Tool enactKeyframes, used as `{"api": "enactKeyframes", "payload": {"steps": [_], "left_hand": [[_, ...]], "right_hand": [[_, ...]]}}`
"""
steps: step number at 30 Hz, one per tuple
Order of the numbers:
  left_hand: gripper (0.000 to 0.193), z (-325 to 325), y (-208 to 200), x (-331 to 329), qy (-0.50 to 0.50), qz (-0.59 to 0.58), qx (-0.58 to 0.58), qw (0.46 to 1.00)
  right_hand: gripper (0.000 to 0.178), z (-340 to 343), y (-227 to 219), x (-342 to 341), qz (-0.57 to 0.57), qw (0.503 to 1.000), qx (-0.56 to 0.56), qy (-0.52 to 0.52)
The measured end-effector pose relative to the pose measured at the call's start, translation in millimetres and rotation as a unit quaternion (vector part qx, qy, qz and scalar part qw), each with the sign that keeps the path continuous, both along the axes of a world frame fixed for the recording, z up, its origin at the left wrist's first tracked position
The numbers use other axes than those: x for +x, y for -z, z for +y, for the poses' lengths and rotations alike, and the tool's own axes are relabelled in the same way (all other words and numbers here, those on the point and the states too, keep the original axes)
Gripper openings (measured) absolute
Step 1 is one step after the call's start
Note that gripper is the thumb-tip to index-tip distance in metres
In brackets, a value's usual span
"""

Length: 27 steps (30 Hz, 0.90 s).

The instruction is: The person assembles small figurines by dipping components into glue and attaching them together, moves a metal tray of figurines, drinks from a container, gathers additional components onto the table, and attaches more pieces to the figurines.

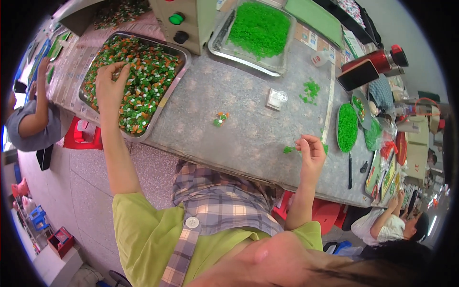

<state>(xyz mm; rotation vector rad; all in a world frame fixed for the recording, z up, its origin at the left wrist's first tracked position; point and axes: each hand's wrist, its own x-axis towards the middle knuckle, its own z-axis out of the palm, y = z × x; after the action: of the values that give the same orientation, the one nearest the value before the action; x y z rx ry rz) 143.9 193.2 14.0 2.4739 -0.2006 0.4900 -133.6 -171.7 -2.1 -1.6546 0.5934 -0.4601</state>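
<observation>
My left hand [111, 86] is over a metal tray [165, 95] heaped with small green, orange and white pieces [143, 71]. Its thumb and fingers are pinched together at the heap; whatever lies between them is too small to make out. Farther right, near the table's front edge, my right hand [311, 152] pinches a thin needle-like tool [294, 140]. Small green pieces [289, 149] lie beside its fingertips. Between the hands, a little cluster of green, orange and white pieces [220, 119] rests on the grey table [191, 129].
A second metal tray [217, 45] with green pieces stands at the back. Loose green bits [310, 91], a small white box [275, 99] and an oval dish of green pieces [347, 127] are right. A machine with a green button [176, 18] borders the left tray. Other people sit at both sides.
</observation>
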Motion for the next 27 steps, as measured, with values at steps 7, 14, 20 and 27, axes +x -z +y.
{"api": "enactKeyframes", "payload": {"steps": [7,14,20,27], "left_hand": [[0.026,-27,-21,-18,0.015,-0.224,0.132,0.965],[0.018,-132,8,-107,0.323,0.103,0.035,0.940],[0.019,-143,27,-125,0.302,0.175,0.037,0.937],[0.019,-164,30,-123,0.320,0.196,-0.042,0.926]], "right_hand": [[0.012,-11,-2,4,-0.015,0.998,-0.061,0.030],[0.006,-32,-2,-8,0.143,0.951,-0.262,-0.086],[0.011,-25,-1,-2,0.164,0.919,-0.319,-0.165],[0.013,-17,-1,16,0.224,0.871,-0.375,-0.224]]}}
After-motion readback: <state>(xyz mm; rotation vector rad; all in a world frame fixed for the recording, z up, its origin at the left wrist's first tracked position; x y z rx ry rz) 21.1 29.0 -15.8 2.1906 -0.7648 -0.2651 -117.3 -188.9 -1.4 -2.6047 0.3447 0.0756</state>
